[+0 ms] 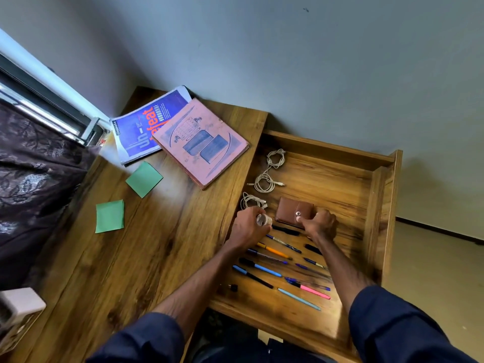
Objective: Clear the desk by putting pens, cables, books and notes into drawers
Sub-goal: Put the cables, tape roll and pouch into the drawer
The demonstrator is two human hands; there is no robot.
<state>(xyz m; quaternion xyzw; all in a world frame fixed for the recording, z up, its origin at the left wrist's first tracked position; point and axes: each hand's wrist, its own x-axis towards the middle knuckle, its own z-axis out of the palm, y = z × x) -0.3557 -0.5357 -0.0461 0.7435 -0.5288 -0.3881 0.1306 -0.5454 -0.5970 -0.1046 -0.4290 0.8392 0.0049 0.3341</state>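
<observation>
**Wooden drawer open, notes wait**

My right hand [320,224] curls on the brown leather wallet [290,208] inside the open wooden drawer [382,205]. My left hand [246,226] pinches a small pale cylinder [264,220] beside the coiled white cables [265,180]. On the wooden desk [157,258] lie the pink stiff-cover notebook [201,142] and two green paper notes [144,179]. I judge the notes thin and limp: pinch a corner. The notebook looks rigid; take its edge.

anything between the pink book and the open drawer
Nothing on the desk lies between them: the pink book sits close to the drawer edge. Inside, white cables, the brown wallet gripped by the right hand, and the left hand holding a small roll fill the near side; bare floor shows further right.
</observation>
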